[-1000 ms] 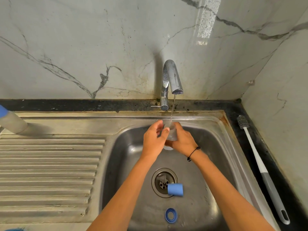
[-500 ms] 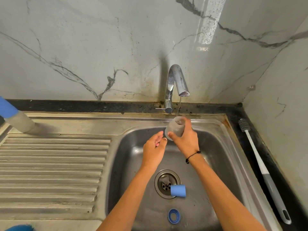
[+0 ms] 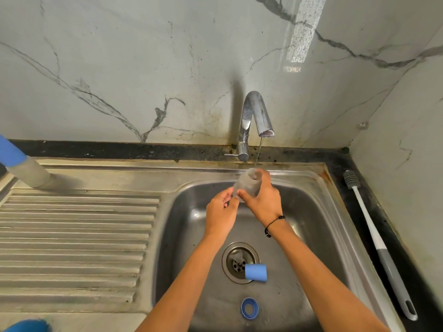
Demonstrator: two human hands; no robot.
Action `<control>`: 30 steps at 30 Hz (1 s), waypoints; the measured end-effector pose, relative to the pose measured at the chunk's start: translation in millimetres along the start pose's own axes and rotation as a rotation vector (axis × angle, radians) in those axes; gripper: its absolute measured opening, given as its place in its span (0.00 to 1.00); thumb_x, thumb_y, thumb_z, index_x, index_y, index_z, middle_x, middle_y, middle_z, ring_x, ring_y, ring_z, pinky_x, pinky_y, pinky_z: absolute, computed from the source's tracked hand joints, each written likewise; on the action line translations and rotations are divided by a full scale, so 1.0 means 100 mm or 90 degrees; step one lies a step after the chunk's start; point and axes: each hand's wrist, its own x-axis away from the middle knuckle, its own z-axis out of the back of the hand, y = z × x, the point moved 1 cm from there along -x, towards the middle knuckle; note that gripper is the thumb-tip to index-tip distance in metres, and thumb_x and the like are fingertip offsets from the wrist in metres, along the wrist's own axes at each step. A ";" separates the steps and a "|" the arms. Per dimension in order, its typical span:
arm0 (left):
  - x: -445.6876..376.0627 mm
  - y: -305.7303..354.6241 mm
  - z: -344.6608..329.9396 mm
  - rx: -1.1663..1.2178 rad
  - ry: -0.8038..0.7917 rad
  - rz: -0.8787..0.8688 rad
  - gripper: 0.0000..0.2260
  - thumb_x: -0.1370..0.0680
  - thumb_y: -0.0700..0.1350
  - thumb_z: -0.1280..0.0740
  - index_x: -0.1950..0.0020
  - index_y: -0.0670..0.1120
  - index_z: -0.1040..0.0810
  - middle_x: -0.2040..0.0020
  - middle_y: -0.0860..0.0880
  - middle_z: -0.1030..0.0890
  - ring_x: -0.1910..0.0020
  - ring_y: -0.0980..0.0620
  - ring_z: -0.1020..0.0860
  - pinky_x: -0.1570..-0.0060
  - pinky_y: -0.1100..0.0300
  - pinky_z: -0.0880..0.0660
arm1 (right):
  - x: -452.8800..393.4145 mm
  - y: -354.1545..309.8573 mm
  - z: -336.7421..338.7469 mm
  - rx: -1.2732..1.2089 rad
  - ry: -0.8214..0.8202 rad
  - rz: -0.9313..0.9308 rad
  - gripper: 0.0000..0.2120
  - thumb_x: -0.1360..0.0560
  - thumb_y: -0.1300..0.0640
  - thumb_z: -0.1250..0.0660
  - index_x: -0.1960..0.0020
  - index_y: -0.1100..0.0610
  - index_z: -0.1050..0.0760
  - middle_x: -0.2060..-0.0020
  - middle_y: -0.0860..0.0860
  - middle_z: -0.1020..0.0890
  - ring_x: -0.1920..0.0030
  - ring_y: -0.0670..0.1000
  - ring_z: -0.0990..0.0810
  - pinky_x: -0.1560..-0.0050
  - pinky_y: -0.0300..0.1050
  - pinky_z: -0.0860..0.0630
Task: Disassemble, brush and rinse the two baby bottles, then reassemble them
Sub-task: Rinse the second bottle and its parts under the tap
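My right hand [image 3: 265, 200] grips a clear bottle body [image 3: 247, 184], tilted with its mouth up under the thin stream from the tap [image 3: 254, 121]. My left hand [image 3: 221, 213] is just left of it, fingertips curled at the bottle's base; whether they hold it I cannot tell. A blue cap [image 3: 256, 272] lies on its side by the drain [image 3: 236, 261]. A blue screw ring [image 3: 249, 307] lies flat on the sink floor near the front. The second bottle [image 3: 22, 167], grey with a blue top, lies on the drainboard at far left.
A long bottle brush [image 3: 374, 238] with a white and grey handle lies on the dark counter right of the steel sink [image 3: 335, 212]. The ribbed drainboard [image 3: 72, 236] fills the left. A blue thing [image 3: 26, 325] shows at the bottom left corner. Marble walls stand behind and right.
The right hand has raised the bottle body closer to the spout and tilted it. The left hand has let go of its side and dropped to its base.
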 end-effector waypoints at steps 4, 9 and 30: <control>0.03 -0.02 -0.01 0.004 0.009 0.007 0.17 0.20 0.39 0.38 0.31 0.43 0.28 0.35 0.48 0.24 0.38 0.55 0.26 0.39 0.67 0.33 | -0.02 0.04 -0.01 0.067 -0.054 -0.036 0.30 0.30 0.49 0.28 0.33 0.57 0.36 0.43 0.57 0.22 0.45 0.59 0.22 0.50 0.47 0.26; 0.02 0.01 -0.01 0.008 0.016 0.005 0.17 0.21 0.38 0.38 0.32 0.42 0.28 0.36 0.47 0.24 0.39 0.55 0.26 0.42 0.68 0.33 | -0.01 0.00 0.00 0.081 -0.070 -0.004 0.31 0.29 0.47 0.29 0.33 0.57 0.38 0.43 0.58 0.22 0.45 0.60 0.22 0.50 0.47 0.26; -0.01 -0.09 -0.04 -0.004 0.029 0.027 0.15 0.21 0.36 0.39 0.35 0.42 0.26 0.39 0.48 0.22 0.42 0.54 0.25 0.43 0.66 0.31 | -0.06 -0.04 0.04 0.025 0.027 0.077 0.32 0.30 0.51 0.27 0.32 0.58 0.37 0.43 0.57 0.22 0.47 0.59 0.21 0.51 0.47 0.26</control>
